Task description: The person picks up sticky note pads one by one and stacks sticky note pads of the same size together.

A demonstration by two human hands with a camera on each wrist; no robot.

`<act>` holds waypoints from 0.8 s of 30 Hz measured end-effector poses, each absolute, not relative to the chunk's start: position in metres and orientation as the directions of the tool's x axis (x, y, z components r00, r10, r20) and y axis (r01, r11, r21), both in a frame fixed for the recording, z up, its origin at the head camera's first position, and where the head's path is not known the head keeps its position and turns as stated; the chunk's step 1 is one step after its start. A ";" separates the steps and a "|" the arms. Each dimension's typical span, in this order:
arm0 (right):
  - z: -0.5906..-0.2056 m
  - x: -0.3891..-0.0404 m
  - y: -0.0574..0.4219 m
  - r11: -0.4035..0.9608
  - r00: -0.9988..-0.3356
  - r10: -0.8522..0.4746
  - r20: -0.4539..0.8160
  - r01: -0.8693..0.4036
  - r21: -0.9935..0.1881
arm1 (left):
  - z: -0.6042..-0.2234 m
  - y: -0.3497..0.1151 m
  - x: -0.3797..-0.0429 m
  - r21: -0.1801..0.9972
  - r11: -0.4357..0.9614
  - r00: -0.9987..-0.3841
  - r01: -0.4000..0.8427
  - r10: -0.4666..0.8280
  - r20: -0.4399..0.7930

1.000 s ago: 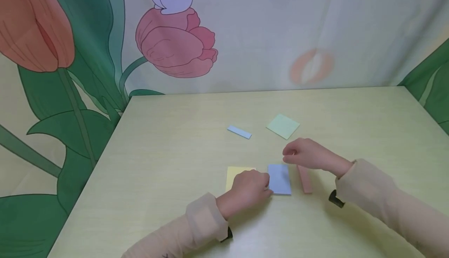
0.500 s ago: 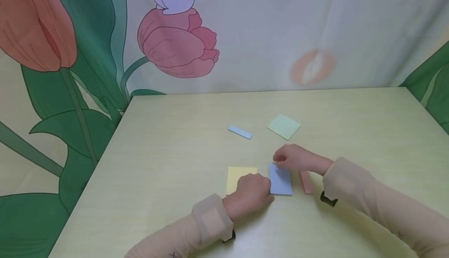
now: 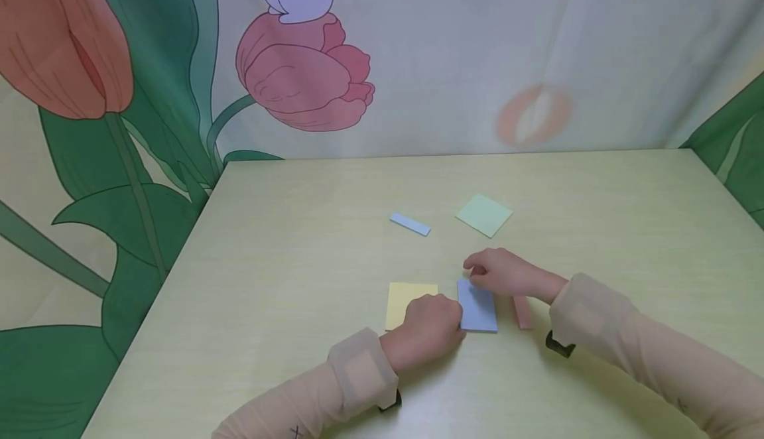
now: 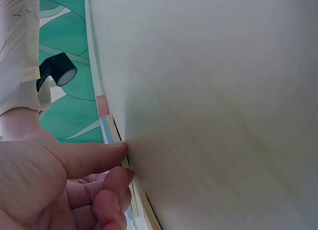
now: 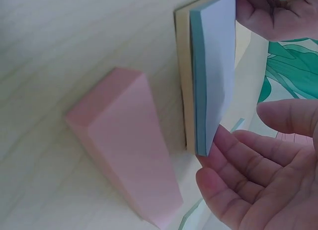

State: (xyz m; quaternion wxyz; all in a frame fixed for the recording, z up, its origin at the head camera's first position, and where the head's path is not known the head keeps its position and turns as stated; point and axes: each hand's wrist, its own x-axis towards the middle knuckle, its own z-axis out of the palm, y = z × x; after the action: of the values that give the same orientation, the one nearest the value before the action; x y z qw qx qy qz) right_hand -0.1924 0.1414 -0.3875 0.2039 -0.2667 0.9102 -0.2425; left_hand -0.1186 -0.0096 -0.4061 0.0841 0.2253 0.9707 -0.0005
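Observation:
A blue sticky-note pad [image 3: 477, 306] lies flat on the pale table [image 3: 298, 253], with a yellow pad [image 3: 406, 298] to its left and a pink pad [image 3: 522, 312] to its right. My left hand [image 3: 458, 323] is curled, and its thumb and fingers pinch the blue pad's near-left edge. Fingertips of my right hand [image 3: 471, 273] touch the pad's far corner. In the right wrist view the blue pad [image 5: 213, 66] sits on a cream layer. There my right hand [image 5: 248, 135] has one fingertip under the corner and its thumb apart. The pink pad [image 5: 129, 155] lies alongside.
A light green note [image 3: 484, 215] and a small blue strip [image 3: 409, 224] lie farther back on the table. A tulip-print cloth [image 3: 298, 81] hangs behind and on both sides. The left wrist view shows my left hand [image 4: 99, 165] against the table edge.
My right hand has come left and down from above the pink pad to the blue pad's far corner. My left hand has stayed at the pad's near-left edge.

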 end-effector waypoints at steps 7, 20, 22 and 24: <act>-0.387 -0.189 0.141 0.743 -0.780 -0.575 -0.247 -0.371 -0.557 | -0.406 -0.009 -0.119 0.036 0.892 -0.878 0.451 0.451 -0.163; -0.390 -0.186 0.143 0.736 -0.785 -0.561 -0.263 -0.328 -0.593 | -0.407 -0.009 -0.119 0.045 0.893 -0.876 0.448 0.448 -0.178; -0.390 -0.186 0.143 0.732 -0.786 -0.561 -0.261 -0.324 -0.599 | -0.407 -0.009 -0.119 0.046 0.891 -0.875 0.452 0.453 -0.171; -0.391 -0.186 0.144 0.731 -0.788 -0.557 -0.262 -0.316 -0.604 | -0.408 -0.009 -0.119 0.047 0.889 -0.874 0.455 0.456 -0.165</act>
State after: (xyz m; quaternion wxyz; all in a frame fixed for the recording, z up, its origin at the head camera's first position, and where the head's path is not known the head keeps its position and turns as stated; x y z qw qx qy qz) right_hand -0.1856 0.1436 -0.3913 0.2185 -0.2416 0.9043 -0.2758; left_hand -0.1188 -0.0093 -0.4078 0.0859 0.2354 0.9681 0.0035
